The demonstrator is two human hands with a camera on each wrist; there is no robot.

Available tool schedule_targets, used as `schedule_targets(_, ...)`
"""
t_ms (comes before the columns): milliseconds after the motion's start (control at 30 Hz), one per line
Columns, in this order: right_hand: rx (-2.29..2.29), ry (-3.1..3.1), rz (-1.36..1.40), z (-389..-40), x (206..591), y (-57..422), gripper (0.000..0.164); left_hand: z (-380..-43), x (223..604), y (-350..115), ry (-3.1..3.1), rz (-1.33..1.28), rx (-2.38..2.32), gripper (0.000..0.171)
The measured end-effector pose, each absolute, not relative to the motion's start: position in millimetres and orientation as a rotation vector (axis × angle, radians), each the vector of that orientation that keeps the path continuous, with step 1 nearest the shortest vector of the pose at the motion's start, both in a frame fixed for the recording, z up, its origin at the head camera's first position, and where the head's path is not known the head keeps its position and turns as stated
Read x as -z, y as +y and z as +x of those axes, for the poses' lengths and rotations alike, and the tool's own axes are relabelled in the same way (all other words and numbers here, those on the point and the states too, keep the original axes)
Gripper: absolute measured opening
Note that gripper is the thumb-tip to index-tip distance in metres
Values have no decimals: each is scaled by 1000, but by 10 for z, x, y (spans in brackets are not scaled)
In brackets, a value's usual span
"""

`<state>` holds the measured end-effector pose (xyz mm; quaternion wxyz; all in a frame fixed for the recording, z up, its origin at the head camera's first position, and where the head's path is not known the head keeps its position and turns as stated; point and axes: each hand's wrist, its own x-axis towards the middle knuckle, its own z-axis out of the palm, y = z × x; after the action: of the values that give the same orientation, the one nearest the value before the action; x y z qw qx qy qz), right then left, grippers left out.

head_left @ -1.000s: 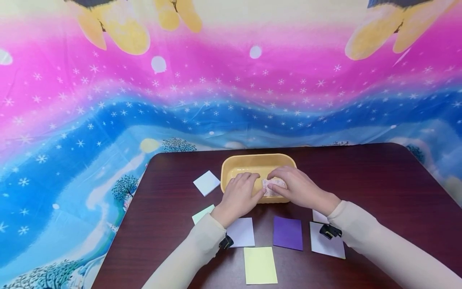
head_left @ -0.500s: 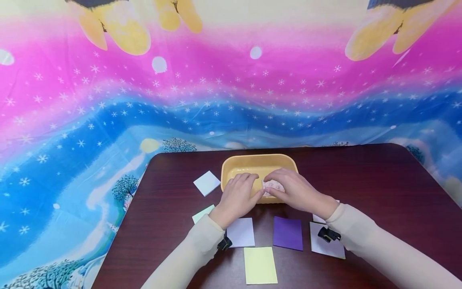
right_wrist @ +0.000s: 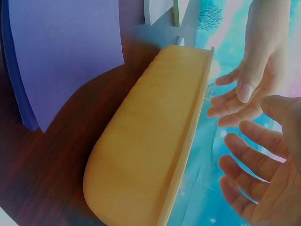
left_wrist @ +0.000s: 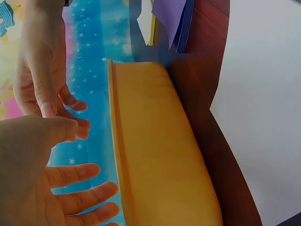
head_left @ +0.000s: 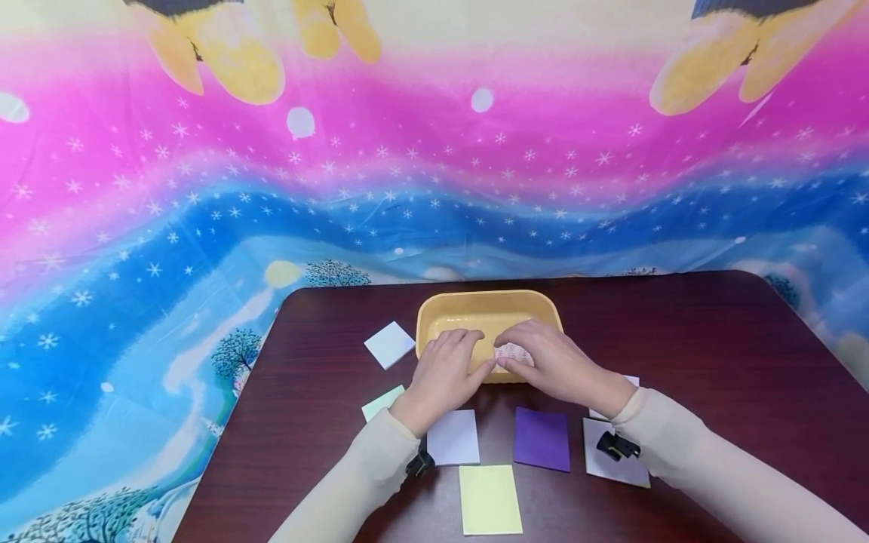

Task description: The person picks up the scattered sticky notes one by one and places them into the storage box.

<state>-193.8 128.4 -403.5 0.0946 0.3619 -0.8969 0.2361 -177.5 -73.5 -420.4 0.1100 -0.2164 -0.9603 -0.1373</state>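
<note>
A yellow plastic tub (head_left: 475, 305) stands near the back of the table. Over its left part I hold my left hand (head_left: 443, 371), fingers loosely bent with nothing between them. My right hand (head_left: 558, 364) is over the tub's right part, thumb and fingers apart. A pink-and-white patterned square (head_left: 514, 353) lies inside the tub and shows through the gap between right thumb and forefinger. Both wrist views show the hands above the rim, thumb tips near each other, fingers (right_wrist: 244, 155) spread and empty. The tub's outer wall (left_wrist: 150, 141) fills the middle there.
Sticky-note pads lie about the dark red table (head_left: 713, 347): white (head_left: 390, 345), green (head_left: 383, 402), lilac (head_left: 456, 437), purple (head_left: 541, 439), yellow (head_left: 490, 499), and pale ones (head_left: 611, 467) under the right wrist. A printed cloth (head_left: 434, 166) hangs behind.
My right hand has shifted slightly left and down, covering more of the patterned square. The left hand has eased a little down and left. The pads and tub stay put.
</note>
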Motion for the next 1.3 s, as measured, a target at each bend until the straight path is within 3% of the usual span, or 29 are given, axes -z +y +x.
schedule_targets(1300,-708,-2577,1149,-1831,4171,1107,30,-1681,4281,-905,-2786,-626,412,49)
